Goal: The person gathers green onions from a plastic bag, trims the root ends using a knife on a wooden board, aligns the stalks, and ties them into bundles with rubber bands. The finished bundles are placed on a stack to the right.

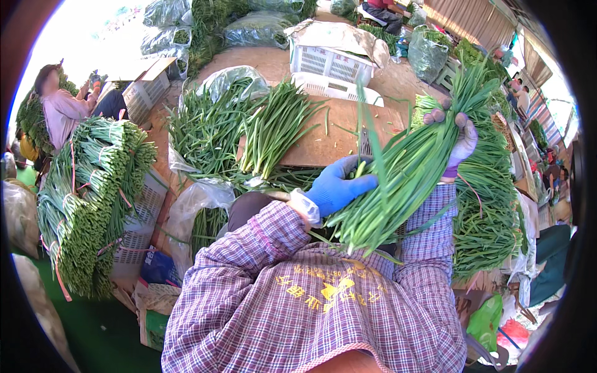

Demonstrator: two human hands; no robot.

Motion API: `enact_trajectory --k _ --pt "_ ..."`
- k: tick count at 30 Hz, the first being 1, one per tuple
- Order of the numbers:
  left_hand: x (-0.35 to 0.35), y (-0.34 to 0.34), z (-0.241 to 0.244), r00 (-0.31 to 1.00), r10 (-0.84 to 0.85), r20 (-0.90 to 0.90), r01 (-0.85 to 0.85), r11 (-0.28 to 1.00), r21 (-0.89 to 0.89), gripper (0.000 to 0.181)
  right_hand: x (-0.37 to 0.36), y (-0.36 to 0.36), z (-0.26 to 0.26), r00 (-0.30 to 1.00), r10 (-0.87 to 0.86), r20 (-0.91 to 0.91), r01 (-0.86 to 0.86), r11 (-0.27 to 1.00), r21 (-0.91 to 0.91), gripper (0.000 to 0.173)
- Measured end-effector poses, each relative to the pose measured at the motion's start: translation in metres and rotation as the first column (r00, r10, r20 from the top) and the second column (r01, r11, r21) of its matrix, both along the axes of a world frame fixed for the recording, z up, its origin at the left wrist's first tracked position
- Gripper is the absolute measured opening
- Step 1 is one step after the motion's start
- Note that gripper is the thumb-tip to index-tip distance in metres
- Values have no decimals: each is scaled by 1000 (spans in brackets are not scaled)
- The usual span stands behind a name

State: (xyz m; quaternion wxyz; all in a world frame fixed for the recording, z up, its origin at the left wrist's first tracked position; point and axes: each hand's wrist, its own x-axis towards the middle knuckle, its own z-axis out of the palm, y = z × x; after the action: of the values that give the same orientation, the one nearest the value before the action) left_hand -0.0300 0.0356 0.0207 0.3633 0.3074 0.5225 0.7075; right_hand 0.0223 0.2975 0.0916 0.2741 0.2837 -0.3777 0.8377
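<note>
My left hand (343, 184), in a blue knitted glove, has its thumb and fingers closed around a pale green chive stem. Beyond its fingers a grey metal piece (365, 142) shows; whether the hand holds it is unclear. My right hand (464, 133), in a pale glove with stained fingertips, grips a large bunch of garlic chives (406, 172) near its leafy tops. The bunch slants down to the left, its stem ends over my lap beside the left wrist. A long leaf crosses in front of the left fingertips. Loose chives (275, 126) lie on a wooden board (326, 135) ahead.
Plastic bags of chives (210, 121) stand left of the board. Tied bundles (84, 205) sit on a white crate (144, 210) at left; more bundles (485, 214) are stacked at right. A covered crate (331, 63) stands beyond the board. Co-workers sit at far left and in the background.
</note>
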Motion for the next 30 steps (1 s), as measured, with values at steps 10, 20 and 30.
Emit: enact_trajectory --k 10,20,30 --pt "-10 -45 -9 945 -192 265 137 967 214 38 52 68 -14 988 -150 -17 149 987 -53 36" --pt "-33 -78 -44 772 -627 105 629 729 -271 34 90 51 20 972 216 -89 -203 970 137 47" --pt "6 -37 -38 933 -342 113 352 932 -84 51 86 38 28 958 240 -155 -212 961 179 43"
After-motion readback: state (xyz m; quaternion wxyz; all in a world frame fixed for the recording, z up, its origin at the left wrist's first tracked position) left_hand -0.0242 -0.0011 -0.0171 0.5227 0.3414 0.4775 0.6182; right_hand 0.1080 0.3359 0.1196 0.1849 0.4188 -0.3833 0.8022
